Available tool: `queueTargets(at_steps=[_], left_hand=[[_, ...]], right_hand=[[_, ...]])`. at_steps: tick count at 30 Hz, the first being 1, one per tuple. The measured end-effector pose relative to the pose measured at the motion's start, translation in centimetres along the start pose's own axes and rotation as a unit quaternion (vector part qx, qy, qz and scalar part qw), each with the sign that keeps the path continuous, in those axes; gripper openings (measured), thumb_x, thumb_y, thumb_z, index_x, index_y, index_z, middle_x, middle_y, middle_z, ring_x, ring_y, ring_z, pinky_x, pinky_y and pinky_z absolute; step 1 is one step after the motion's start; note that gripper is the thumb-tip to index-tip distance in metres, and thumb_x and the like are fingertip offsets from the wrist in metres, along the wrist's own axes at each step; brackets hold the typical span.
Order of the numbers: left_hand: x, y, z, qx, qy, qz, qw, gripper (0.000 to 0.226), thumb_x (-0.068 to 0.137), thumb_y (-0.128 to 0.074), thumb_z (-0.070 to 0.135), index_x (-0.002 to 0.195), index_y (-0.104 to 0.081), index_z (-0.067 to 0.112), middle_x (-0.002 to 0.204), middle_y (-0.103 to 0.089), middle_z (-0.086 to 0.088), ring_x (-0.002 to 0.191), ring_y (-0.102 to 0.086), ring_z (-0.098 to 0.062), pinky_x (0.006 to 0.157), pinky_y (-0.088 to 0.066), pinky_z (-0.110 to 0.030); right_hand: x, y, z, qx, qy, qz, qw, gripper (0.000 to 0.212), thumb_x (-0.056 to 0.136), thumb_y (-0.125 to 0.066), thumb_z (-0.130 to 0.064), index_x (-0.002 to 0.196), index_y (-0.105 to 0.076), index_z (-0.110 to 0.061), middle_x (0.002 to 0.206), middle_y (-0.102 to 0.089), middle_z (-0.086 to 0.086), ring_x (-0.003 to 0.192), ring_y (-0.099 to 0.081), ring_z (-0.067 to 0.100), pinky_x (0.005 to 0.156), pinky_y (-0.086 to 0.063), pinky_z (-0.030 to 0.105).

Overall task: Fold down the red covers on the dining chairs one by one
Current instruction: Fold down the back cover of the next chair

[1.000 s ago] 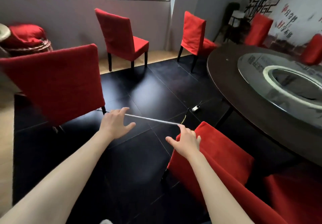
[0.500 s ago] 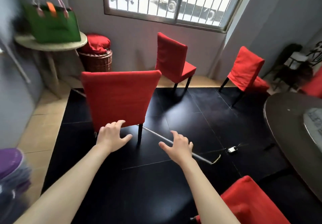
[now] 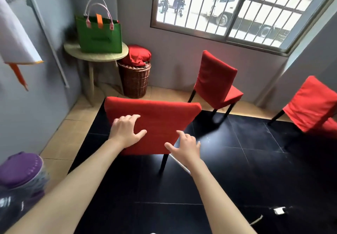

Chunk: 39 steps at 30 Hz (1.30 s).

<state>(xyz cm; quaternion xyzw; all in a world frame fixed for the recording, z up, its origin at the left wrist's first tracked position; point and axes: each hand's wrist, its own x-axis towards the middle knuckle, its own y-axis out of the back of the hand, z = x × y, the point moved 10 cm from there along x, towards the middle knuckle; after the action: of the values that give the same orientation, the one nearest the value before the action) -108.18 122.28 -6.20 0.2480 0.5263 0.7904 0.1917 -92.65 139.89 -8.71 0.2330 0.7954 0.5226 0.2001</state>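
A dining chair with a red cover [image 3: 160, 120] stands right in front of me, its back toward me. My left hand [image 3: 127, 130] lies flat on the left half of that covered back, fingers spread and holding nothing. My right hand [image 3: 186, 147] hovers open at the cover's lower right corner, fingers apart; I cannot tell whether it touches the cloth. Two more red-covered chairs stand farther off, one [image 3: 216, 80] under the window and one [image 3: 311, 104] at the right edge.
A wicker basket [image 3: 135, 79] with red cloth on top stands by the wall beside a round side table [image 3: 94, 56] carrying a green bag [image 3: 99, 33]. A thin white cable [image 3: 179, 164] runs across the black floor. A purple-lidded container [image 3: 20, 166] sits at lower left.
My view has turned left, away from the round dining table, and closer to the near chair. Both hands moved forward from mid-air; the left one now rests on the chair back.
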Motion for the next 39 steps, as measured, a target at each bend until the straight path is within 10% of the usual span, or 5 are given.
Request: queueTargets(at_steps=[19,39], left_hand=[[15.5,-3.6,-2.9,0.012,0.088,-0.022,0.996,0.073,0.080,-0.059,0.063,0.139,-0.044,0.021,0.131,-0.057,-0.006,0.122,-0.051,-0.026,0.103,-0.036,-0.038],[15.2,-6.5,-3.3,0.131,0.051,-0.108,0.984,0.067,0.085,-0.026,0.074,0.121,-0.060,0.030,0.114,-0.067,0.003,0.105,-0.061,-0.021,0.090,-0.039,-0.036]], right_hand=[[21.9,1.5,-2.7,-0.105,0.097,0.002,0.990,0.082,0.080,-0.049,-0.075,0.146,-0.037,-0.027,0.146,-0.042,0.003,0.137,-0.032,0.025,0.114,-0.020,0.054],[20.4,0.0,-1.7,-0.196,0.072,0.026,0.978,0.072,0.074,-0.025,-0.087,0.093,-0.064,-0.030,0.095,-0.070,-0.001,0.096,-0.062,0.022,0.084,-0.035,0.038]])
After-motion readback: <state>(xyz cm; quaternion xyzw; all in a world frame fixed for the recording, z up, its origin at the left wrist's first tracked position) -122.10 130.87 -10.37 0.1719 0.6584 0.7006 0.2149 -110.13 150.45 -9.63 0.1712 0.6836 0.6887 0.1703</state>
